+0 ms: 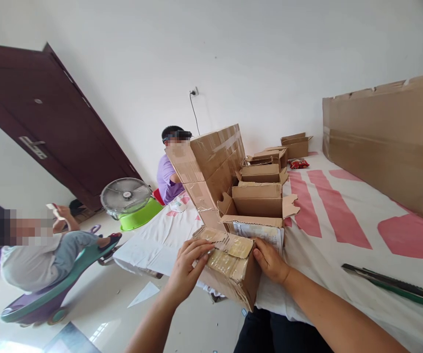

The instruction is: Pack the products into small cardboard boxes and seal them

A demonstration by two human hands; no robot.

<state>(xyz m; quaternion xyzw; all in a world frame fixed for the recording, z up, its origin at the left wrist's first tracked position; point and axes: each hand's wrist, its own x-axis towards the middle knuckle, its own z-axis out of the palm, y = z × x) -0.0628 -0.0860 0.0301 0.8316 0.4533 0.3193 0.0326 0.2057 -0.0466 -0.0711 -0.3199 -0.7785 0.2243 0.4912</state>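
A small cardboard box (226, 264) with clear tape on it is tilted at the near edge of the table, above my lap. My left hand (187, 269) grips its left side, fingers lying over the top flap near the tape. On the other side my right hand (270, 260) holds the upper right edge, thumb on the side face and the other fingers partly hidden behind. Just beyond stands an open cardboard box (257, 201) with its flaps out and a printed paper on its near side.
More open boxes (265, 169) run in a row beside a tall box stack (215, 162). A long green-and-dark tool (395, 287) lies right on the cloth-covered table (344, 211); a large carton (384, 142) stands behind. One person sits beyond the stack, another on a ride-on toy (49, 294). A fan (126, 196) is at left.
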